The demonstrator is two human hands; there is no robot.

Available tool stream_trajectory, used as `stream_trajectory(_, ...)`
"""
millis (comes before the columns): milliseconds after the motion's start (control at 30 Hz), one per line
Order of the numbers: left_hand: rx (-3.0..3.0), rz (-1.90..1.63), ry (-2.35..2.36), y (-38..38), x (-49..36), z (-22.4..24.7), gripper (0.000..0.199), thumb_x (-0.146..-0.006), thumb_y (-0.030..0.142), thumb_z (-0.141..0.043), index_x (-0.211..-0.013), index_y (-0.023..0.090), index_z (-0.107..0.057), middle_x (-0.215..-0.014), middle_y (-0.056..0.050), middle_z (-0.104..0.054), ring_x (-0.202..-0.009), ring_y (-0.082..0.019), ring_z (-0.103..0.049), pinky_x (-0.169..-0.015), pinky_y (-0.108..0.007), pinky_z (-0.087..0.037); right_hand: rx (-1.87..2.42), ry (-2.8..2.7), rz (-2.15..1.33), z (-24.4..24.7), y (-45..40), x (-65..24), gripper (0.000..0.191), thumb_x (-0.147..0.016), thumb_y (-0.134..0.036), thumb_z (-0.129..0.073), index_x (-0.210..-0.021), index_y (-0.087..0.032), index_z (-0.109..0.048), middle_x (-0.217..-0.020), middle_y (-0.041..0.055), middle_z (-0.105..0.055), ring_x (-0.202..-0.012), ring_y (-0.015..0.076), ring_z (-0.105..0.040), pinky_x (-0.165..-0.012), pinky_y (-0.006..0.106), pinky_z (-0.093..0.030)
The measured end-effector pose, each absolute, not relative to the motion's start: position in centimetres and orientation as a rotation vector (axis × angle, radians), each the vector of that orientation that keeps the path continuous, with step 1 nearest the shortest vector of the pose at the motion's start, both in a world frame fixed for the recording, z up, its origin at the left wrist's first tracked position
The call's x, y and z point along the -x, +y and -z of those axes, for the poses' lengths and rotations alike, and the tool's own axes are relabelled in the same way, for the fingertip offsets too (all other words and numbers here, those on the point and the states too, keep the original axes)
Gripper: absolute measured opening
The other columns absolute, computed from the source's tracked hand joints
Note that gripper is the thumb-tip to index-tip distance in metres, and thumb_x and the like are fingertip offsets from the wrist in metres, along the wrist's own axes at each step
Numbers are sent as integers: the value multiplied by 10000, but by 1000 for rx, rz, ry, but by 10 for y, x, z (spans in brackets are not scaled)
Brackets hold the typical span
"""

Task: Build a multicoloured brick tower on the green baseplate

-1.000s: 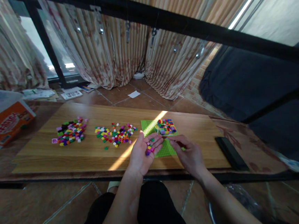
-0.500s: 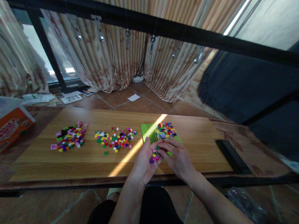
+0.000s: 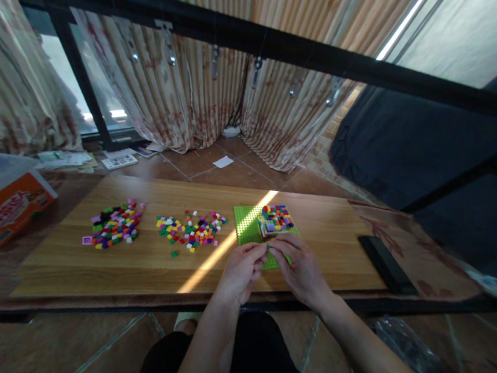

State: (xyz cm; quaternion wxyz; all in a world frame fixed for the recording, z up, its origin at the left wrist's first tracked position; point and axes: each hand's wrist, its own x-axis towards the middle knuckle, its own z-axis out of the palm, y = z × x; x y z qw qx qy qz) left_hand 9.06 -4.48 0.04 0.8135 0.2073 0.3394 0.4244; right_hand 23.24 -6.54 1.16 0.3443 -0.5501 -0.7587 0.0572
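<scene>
My left hand (image 3: 243, 269) is closed, its fingers curled over the palm that held small toy bricks a moment ago; those bricks are now hidden. Its thumb and forefinger reach to a small green toy brick (image 3: 268, 247), which my right hand (image 3: 297, 262) pinches from the other side. Both hands hover over the near edge of a light green studded baseplate (image 3: 246, 224). On the plate's right part, just beyond my fingers, stands a low block built of many-coloured bricks (image 3: 277, 217).
Loose bricks lie in a middle pile (image 3: 198, 230) and a left pile (image 3: 119, 225) on the wooden board (image 3: 151, 273). A clear tub with an orange label (image 3: 13, 210) stands far left. A black oblong object (image 3: 386, 263) lies at the right end. A dark bar (image 3: 235, 34) crosses above.
My left hand has turned and closed, covering the bricks that lay in its open palm. The green brick has come up to between the fingertips of both hands.
</scene>
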Motion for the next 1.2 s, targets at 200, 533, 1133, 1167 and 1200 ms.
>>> stream_trajectory(200, -406, -895, 707, -47, -95, -1, 292, -624, 310, -787, -638, 112, -573, -578, 44, -469, -432, 11, -271, -406, -164, -83, 1448, -1839, -147, -7, -71, -237, 134, -862, -308, -611, -929, -245, -708, -954, 59, -679, -885, 194, -650, -787, 343, -545)
stream_trajectory(533, -438, -868, 776, -46, -100, -1, 206, -709, 281, -698, -758, 93, -628, -616, 32, -477, -424, 13, -265, -403, -162, -79, 1428, -1878, 0, -16, -56, -265, 163, -895, -285, -566, -919, -238, -720, -907, 48, -688, -837, 173, -643, -760, 318, -525)
stream_trajectory(1133, -424, -931, 810, -42, -96, -1, 125, -707, 207, -652, -748, 94, -618, -608, 27, -477, -426, 10, -289, -394, -152, -96, 1495, -1862, 165, -11, -22, -286, 155, -860, -290, -594, -881, -235, -737, -960, 52, -676, -860, 191, -629, -778, 347, -518)
stream_trajectory(1167, -425, -934, 815, -42, -95, -2, 123, -709, 205, -649, -749, 94, -619, -609, 27, -476, -426, 10, -290, -394, -152, -96, 1491, -1843, 145, -11, -22, -286, 149, -856, -292, -598, -871, -234, -735, -954, 49, -676, -849, 186, -635, -771, 341, -520)
stream_trajectory(1200, -425, -937, 819, -42, -95, -2, 119, -711, 203, -646, -749, 93, -619, -609, 27, -476, -426, 10, -290, -394, -152, -96, 1487, -1831, 133, -11, -22, -286, 146, -854, -294, -600, -858, -232, -732, -947, 48, -675, -839, 182, -638, -762, 335, -522)
